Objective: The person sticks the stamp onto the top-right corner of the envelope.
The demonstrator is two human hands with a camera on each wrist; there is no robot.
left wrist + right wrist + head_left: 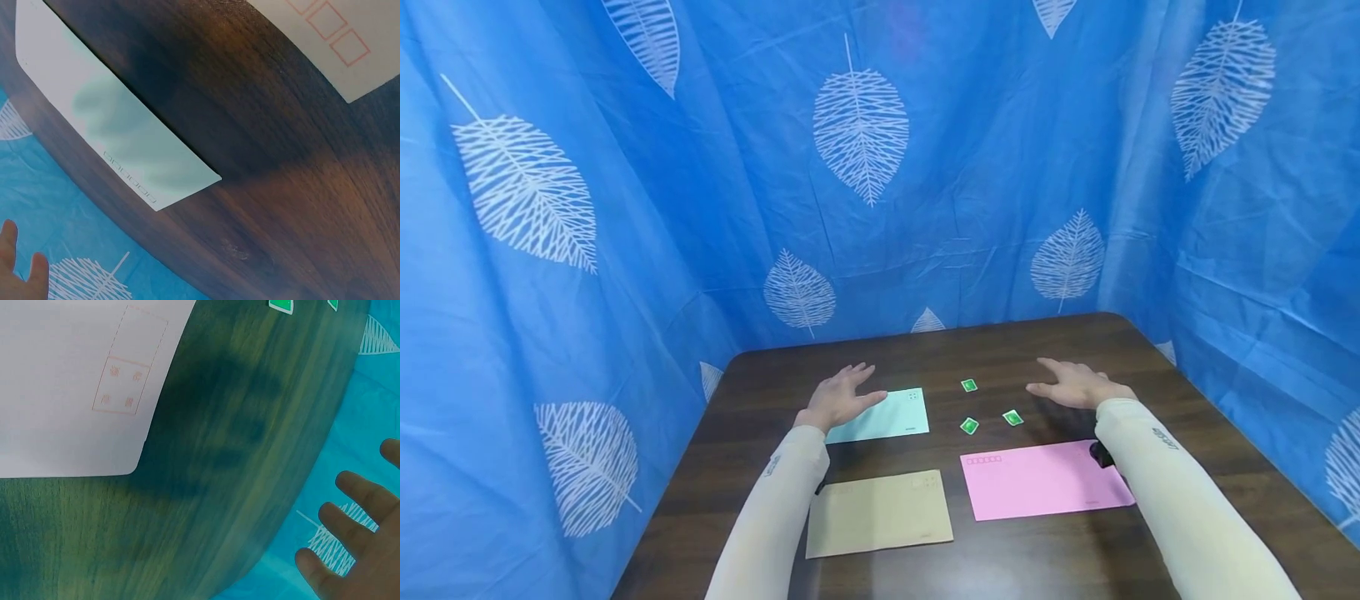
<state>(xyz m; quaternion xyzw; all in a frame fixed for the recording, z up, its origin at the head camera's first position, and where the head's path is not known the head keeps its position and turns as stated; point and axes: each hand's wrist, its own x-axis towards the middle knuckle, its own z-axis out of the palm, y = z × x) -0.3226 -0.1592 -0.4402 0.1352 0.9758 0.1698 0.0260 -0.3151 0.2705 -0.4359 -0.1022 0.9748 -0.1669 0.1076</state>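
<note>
In the head view my left hand (841,398) hovers over the left end of a mint green envelope (887,419), fingers spread and holding nothing. My right hand (1078,386) is held above the table with its fingers apart, beyond a pink envelope (1037,483). Three small green stamps lie between the hands: one at the back (969,385), a stamp (1012,417) nearest the right hand, and another stamp (969,426) to its left. A tan envelope (880,515) lies in front of the mint one. The left forearm overlaps its corner.
The dark wooden table (1030,567) has rounded back corners. Blue curtains (955,167) with white leaf prints hang behind it and on both sides. A small black object (1101,454) sits at the right wrist, over the pink envelope.
</note>
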